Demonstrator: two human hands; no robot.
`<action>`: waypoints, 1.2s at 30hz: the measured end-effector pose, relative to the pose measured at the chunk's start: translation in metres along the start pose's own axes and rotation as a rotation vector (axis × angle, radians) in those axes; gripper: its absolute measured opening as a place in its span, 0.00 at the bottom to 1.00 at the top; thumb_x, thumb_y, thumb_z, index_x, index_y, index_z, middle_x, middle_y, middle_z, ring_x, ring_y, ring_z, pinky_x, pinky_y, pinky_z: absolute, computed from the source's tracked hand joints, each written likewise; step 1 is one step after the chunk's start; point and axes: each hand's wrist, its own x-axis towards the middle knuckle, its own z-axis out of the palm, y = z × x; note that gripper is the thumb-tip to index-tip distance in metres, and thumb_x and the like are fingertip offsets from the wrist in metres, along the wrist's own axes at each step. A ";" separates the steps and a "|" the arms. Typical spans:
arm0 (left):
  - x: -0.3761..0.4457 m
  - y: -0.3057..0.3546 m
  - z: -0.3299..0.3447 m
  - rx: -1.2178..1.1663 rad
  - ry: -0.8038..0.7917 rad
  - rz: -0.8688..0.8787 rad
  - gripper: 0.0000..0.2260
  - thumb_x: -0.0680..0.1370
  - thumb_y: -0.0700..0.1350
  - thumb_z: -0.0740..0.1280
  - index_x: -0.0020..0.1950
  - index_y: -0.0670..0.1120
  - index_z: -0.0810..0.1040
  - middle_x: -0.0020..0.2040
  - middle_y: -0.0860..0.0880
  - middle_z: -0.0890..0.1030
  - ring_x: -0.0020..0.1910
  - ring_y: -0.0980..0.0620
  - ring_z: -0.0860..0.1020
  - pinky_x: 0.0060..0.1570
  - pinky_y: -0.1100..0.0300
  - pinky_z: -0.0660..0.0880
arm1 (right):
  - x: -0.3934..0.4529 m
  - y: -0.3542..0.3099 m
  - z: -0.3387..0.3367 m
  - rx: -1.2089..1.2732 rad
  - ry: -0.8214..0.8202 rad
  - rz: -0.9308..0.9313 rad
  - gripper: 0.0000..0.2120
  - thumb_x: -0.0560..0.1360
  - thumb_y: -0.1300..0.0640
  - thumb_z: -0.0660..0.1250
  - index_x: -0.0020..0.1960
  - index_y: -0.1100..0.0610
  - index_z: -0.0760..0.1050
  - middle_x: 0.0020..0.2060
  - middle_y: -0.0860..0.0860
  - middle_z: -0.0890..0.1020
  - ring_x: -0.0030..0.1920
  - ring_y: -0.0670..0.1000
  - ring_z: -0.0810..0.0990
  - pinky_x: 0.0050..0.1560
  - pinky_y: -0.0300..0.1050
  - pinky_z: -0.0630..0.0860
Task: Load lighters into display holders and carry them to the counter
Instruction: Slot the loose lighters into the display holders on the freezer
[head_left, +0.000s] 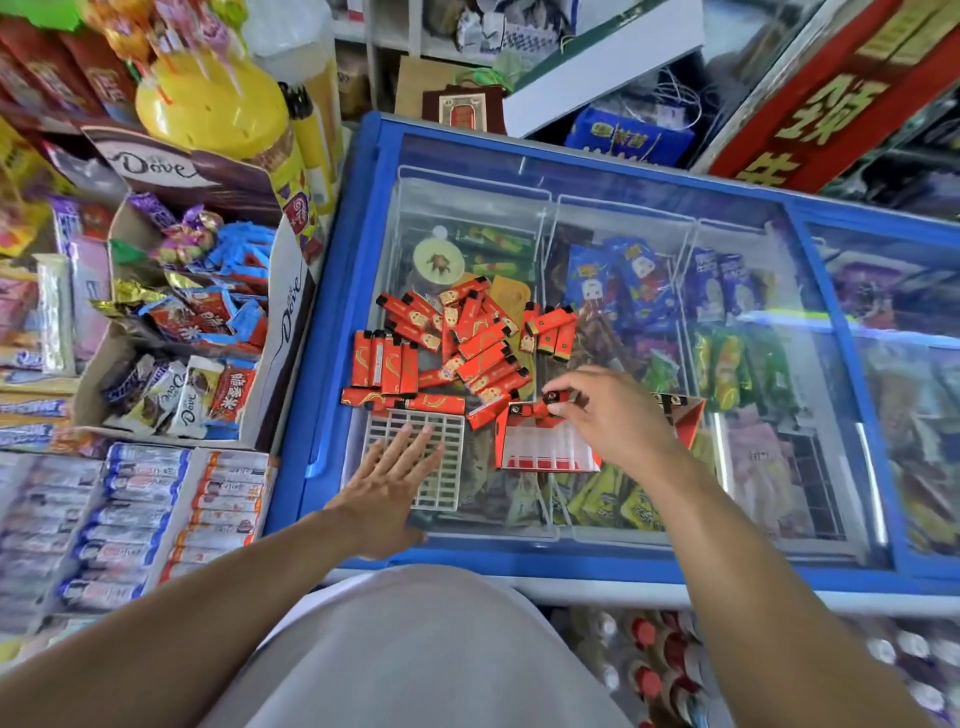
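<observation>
The right hand is pinching a lighter into the red display holder on the freezer lid, the left hand is lying flat on the white grid tray, and most lighters are waiting loose.

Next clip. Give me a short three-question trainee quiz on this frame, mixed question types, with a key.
1. True or false: the left hand lies flat, fingers straight, on the white plastic grid tray.
2. What does the right hand pinch? A) a candy bar B) a red lighter with a black top C) a coin
3. Fill in: the loose pile of red lighters lies on the glass lid of the blue ____.

Key: 1 true; 2 B; 3 chest freezer.
</observation>
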 end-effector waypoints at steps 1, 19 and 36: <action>0.000 0.000 0.000 0.001 -0.004 0.001 0.49 0.78 0.62 0.66 0.79 0.53 0.29 0.72 0.51 0.19 0.71 0.48 0.21 0.71 0.50 0.25 | 0.000 0.000 0.004 0.001 0.003 -0.004 0.12 0.79 0.47 0.67 0.62 0.44 0.78 0.56 0.42 0.80 0.46 0.40 0.74 0.55 0.43 0.75; 0.001 0.001 0.001 0.005 -0.023 -0.006 0.49 0.77 0.63 0.66 0.79 0.53 0.30 0.75 0.49 0.23 0.72 0.46 0.22 0.73 0.48 0.27 | 0.011 0.012 0.040 -0.072 0.091 0.006 0.13 0.75 0.43 0.71 0.58 0.45 0.80 0.50 0.40 0.78 0.44 0.40 0.76 0.46 0.36 0.75; 0.000 0.002 0.006 0.035 0.021 -0.015 0.52 0.76 0.64 0.67 0.78 0.52 0.27 0.74 0.50 0.20 0.72 0.47 0.20 0.68 0.51 0.22 | 0.010 0.009 0.036 -0.130 0.067 -0.020 0.12 0.74 0.45 0.72 0.55 0.48 0.79 0.60 0.45 0.81 0.62 0.47 0.78 0.59 0.37 0.66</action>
